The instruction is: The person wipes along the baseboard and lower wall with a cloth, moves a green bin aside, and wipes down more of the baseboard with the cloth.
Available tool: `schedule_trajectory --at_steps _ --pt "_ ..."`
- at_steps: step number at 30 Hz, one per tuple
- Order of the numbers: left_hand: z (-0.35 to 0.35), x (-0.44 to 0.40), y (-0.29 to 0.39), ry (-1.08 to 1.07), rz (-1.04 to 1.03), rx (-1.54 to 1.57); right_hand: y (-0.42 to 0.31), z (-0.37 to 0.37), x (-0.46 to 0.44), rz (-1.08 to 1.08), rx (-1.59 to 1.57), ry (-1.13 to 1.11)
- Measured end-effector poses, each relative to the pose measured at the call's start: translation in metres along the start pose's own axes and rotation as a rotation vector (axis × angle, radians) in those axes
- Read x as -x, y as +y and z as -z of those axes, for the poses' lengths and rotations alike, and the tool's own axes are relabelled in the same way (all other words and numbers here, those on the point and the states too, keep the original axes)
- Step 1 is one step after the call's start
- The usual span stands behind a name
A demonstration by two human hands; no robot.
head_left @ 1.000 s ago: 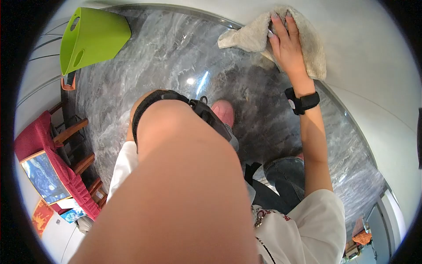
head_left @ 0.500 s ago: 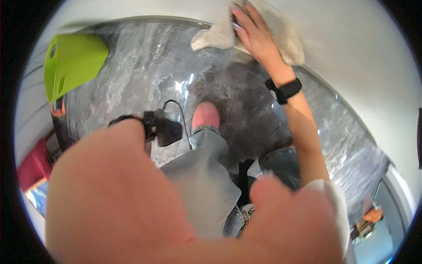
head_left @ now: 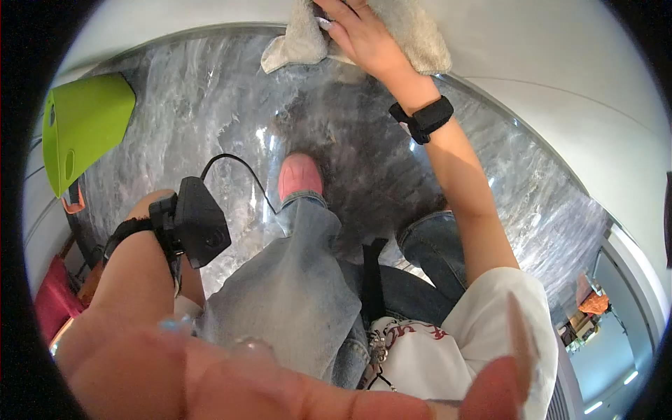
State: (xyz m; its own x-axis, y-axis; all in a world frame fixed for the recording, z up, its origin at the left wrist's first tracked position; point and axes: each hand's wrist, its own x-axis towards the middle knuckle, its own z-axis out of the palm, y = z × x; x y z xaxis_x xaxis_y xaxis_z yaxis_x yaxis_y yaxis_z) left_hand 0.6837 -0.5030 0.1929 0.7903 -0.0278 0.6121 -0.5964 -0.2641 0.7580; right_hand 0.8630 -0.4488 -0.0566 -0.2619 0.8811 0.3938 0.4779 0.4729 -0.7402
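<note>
My right hand (head_left: pixel 367 42) is on a beige cloth (head_left: pixel 427 38) against the white surface (head_left: pixel 518 49), at the top of the view. Its fingers lie over the cloth, with the fingertips partly cut off by the frame's edge. A black strap circles my right wrist. Close to the lens, my left hand (head_left: pixel 231 378) is raised and out of focus across the bottom. A finger with a long nail shows at its right end; whether it touches anything is hidden. On my left wrist sits a black boxy device (head_left: pixel 199 222) with a cable (head_left: pixel 241 162).
Grey marbled floor (head_left: pixel 224 91) lies below, bordered by the curved white surface. A green folded panel with cut-out holes (head_left: pixel 91 122) stands at left, near a dark red item (head_left: pixel 57 297). A pink shoe (head_left: pixel 300 175) is on the floor. Shelved items (head_left: pixel 584 322) show through an opening at right.
My left hand has turned near the lens, and its wrist device has moved left and nearer. The cloth and right hand appear further left and higher, as do the floor and green panel.
</note>
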Motion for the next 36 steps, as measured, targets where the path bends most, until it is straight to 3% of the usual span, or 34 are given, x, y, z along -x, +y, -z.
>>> schedule_trajectory --at_steps 10,13,15,17,20,25,30,36 --pt "0.014 0.003 -0.017 -0.033 0.088 -0.059 0.003 -0.009 0.004 -0.019 -0.037 0.015" --pt "0.018 0.003 -0.032 -0.032 0.117 -0.098 0.004 0.0 0.002 0.04 0.019 0.022" --pt "0.015 0.004 -0.039 0.019 0.116 -0.052 0.014 -0.007 0.009 -0.072 0.182 -0.049" --pt "0.009 0.003 -0.035 0.085 0.079 0.02 0.016 -0.002 0.005 0.04 0.459 0.132" --pt "0.001 0.0 -0.024 0.259 -0.084 0.213 -0.002 -0.003 0.0 -0.023 0.338 0.156" --pt "-0.012 0.0 -0.014 0.498 -0.39 0.437 -0.019 -0.02 -0.036 0.139 0.33 0.279" --pt "-0.018 0.004 -0.021 0.617 -0.528 0.483 -0.049 -0.029 -0.075 0.192 0.289 0.191" --pt "-0.008 0.023 -0.039 0.737 -0.56 0.461 -0.006 -0.058 -0.062 0.142 0.015 -0.033"
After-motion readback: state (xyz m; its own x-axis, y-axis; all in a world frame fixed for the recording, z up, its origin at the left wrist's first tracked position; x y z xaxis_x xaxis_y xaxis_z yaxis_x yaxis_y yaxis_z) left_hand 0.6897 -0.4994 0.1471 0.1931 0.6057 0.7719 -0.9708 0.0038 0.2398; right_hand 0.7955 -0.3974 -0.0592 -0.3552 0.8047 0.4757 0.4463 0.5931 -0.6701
